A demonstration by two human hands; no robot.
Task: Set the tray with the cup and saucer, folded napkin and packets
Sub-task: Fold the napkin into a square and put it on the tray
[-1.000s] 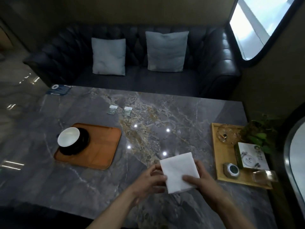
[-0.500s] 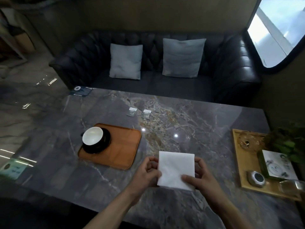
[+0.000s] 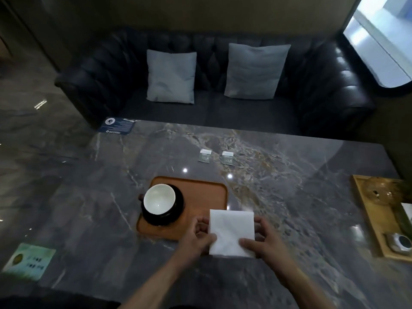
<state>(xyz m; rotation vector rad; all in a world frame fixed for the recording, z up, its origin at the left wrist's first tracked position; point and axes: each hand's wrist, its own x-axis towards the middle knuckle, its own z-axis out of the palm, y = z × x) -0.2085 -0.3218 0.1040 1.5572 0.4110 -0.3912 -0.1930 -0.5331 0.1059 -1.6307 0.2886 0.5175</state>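
Head view: both hands pinch one folded white napkin (image 3: 231, 233) by its side edges, left hand (image 3: 196, 238) and right hand (image 3: 265, 241), thumbs on top, fingers (image 3: 259, 220) curled under and closed on the paper. Likely a two-sided grip to keep the fold flat. Napkin sits over the near right corner of the orange tray (image 3: 200, 192), touching or just above, cannot tell. One cup (image 3: 159, 199) on one dark saucer (image 3: 178, 204) fills the tray's left half, so the right half stays free for the napkin. Two packets (image 3: 205, 155) (image 3: 227, 157) lie side by side on the bench (image 3: 111, 175), beyond the tray, not yet loaded.
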